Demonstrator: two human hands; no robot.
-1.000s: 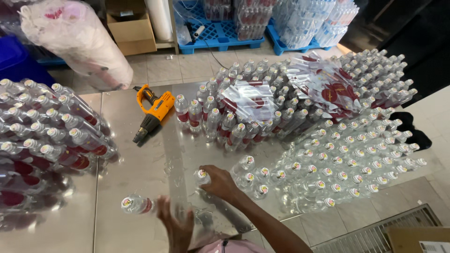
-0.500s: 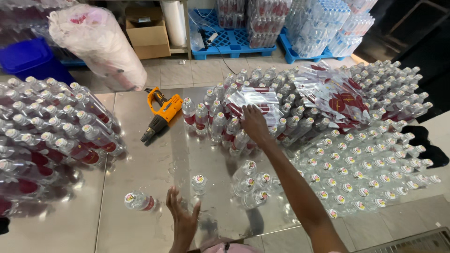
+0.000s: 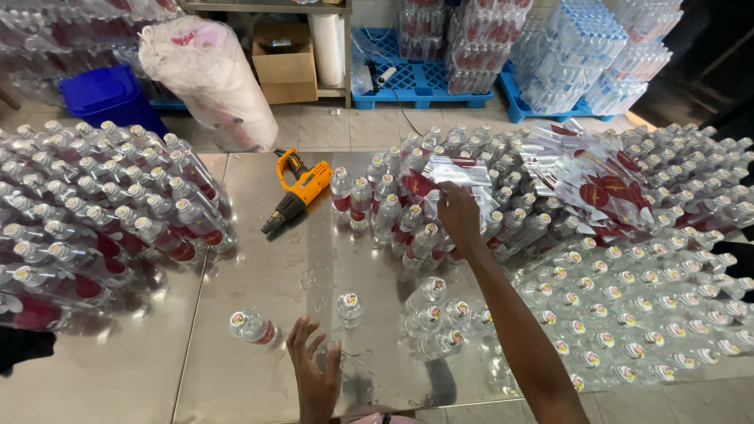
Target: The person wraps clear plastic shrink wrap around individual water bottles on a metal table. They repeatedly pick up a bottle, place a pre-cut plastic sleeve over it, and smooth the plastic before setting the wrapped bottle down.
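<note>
Right hand [image 3: 459, 216] pinches plastic sleeves [image 3: 455, 174] (atop bottles [image 3: 408, 228]); left hand [image 3: 314, 371] released.

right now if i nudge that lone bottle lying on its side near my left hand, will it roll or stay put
The lone bottle would probably roll: it lies on its side, its body looks round, and the metal table looks smooth and glossy. It looks like thin clear plastic, so it may dent under a firm squeeze. The left hand rests just beside it, not touching.
</note>
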